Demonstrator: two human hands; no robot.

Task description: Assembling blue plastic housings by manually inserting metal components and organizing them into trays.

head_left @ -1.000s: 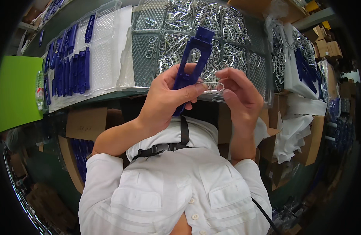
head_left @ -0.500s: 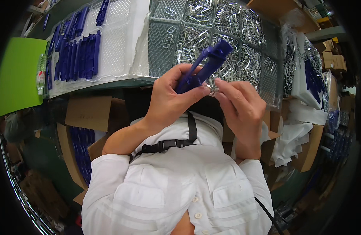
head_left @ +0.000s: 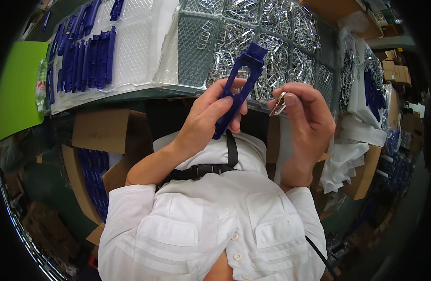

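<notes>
My left hand (head_left: 199,117) is closed round a long dark-blue plastic piece (head_left: 232,111), with the thumb across its front. This piece has an elongated opening in its upper half and tilts up to the right. Apart from it, on the right, my right hand (head_left: 311,114) pinches a small shiny metal clip (head_left: 278,105) between thumb and fingers. Beyond both hands lies a clear compartment tray (head_left: 189,44), where many loose metal clips (head_left: 232,40) fill most sections.
At left, a clear tray (head_left: 133,63) holds several blue plastic pieces (head_left: 101,61). A green board (head_left: 19,89) and a plastic bottle (head_left: 40,89) flank it. Below the table edge stand a cardboard box (head_left: 101,133) with blue pieces and another box (head_left: 369,173) with white wrapping.
My right hand has drawn away to the right with the metal clip, apart from the blue piece. The blue piece has turned, so its opening faces me, and sits lower in my left hand.
</notes>
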